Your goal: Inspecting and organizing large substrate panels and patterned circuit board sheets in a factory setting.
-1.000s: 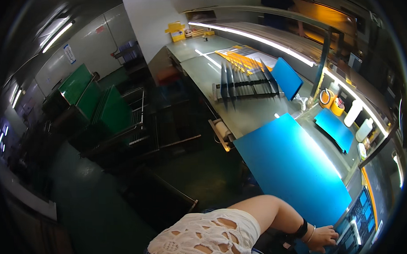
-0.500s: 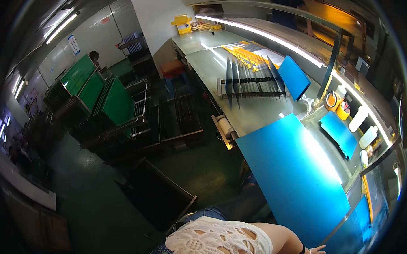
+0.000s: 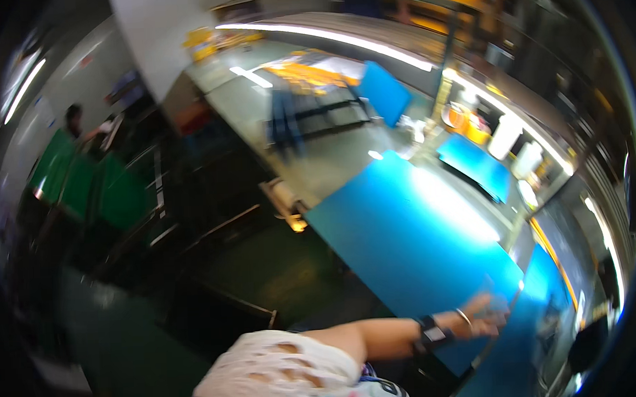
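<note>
blue sheet (image 3: 411,255): lying along the workbench (image 3: 324,172), near end
left hand (image 3: 480,317): blurred, fingers seemingly spread, over the sheet's right edge; contact, can't tell
bracelet (image 3: 464,316): could scratch it if dragged across

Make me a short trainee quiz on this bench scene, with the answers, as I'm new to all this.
1. True or false: the wrist of the left hand is bare.

2. Which is nearest to that hand?
A) the yellow box
B) the large blue sheet
C) the white bottles

3. Fill in: the panels standing at the picture's left are ____ in colour.

Key: 1 false, it wears a dark band; 2 B; 3 green.
</note>
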Available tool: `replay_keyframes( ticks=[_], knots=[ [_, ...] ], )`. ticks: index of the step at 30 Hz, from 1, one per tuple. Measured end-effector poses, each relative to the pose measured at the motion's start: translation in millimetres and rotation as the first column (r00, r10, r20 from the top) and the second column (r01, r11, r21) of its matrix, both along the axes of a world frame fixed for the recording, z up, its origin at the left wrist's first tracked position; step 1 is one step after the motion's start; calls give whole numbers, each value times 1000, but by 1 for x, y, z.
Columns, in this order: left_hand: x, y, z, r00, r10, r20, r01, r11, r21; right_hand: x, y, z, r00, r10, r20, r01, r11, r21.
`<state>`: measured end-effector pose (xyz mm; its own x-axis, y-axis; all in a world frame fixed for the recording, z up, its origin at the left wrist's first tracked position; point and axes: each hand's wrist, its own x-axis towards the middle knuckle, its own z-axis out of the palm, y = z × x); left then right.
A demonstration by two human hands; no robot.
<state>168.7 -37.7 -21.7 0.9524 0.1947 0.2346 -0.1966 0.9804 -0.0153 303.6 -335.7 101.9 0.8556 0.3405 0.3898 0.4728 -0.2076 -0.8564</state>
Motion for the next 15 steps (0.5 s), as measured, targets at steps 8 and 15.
replay_keyframes(
  ticks=[8, 15],
  knots=[
    [-55, 50, 7, 576, 332, -747, 164, 849, 503, -53, -116, 22, 907, -326, -266, 347, 937, 35],
    [-57, 7, 26, 512, 387, -767, 499, 592, 632, -48, -225, -68, 690, -285, -665, 431, 900, 61]
  ],
)
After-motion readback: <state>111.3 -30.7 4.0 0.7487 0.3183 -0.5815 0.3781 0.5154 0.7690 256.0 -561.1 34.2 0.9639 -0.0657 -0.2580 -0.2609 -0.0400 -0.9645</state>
